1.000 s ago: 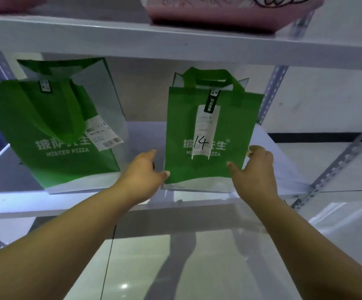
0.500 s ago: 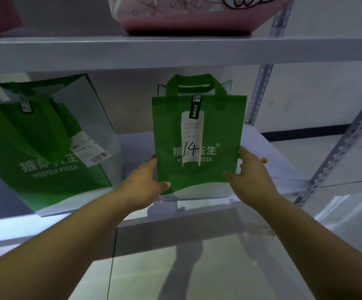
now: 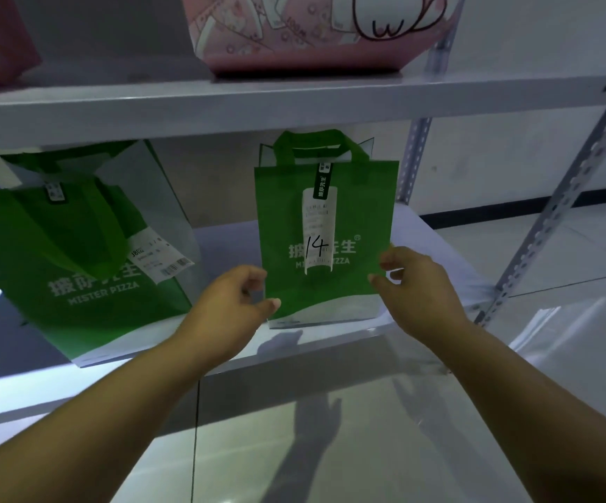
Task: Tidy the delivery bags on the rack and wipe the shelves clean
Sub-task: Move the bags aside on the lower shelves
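"MISTER PIZZA" is printed in white on the left green bag (image 3: 87, 255), under large Chinese characters that are partly covered. The same brand, with a ® sign, is printed on the right green bag (image 3: 363, 212), half hidden by a white receipt (image 3: 319, 226) on which "14" is handwritten in black. Chinese characters are carried on a black tag (image 3: 322, 181) above it. "100" is printed on the pink bag (image 3: 294, 34).

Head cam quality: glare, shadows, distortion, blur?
Head view: dim, bluish cast; left hand and right hand throw shadows on the lower shelf and glossy floor; glare on the floor at right; wide-angle skews the upper shelf and right upright; left green bag soft, bag marked 14 sharper.
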The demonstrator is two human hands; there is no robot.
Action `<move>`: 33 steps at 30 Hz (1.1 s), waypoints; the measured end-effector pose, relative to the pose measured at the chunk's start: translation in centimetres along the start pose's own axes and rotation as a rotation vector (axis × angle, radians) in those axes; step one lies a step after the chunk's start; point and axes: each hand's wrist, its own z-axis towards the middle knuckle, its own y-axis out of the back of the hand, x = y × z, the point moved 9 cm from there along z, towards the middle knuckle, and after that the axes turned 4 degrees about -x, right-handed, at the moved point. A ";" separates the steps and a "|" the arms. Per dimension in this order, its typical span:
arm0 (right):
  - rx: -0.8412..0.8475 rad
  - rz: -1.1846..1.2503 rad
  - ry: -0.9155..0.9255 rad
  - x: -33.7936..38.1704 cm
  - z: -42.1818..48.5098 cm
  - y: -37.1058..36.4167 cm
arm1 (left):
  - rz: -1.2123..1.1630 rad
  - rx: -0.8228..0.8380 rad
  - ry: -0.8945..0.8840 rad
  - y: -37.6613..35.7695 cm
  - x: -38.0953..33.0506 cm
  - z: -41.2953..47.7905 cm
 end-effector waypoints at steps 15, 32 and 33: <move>-0.064 -0.011 0.104 12.2 -2.5 11.8 | -0.076 0.139 -0.218 9.2 -15.0 -3.5; 0.061 -0.041 0.158 31.9 4.2 39.1 | 0.057 0.186 -0.253 26.1 -46.7 -3.5; 0.065 -0.055 0.176 33.2 4.7 40.8 | 0.061 0.177 -0.255 27.0 -48.6 -3.5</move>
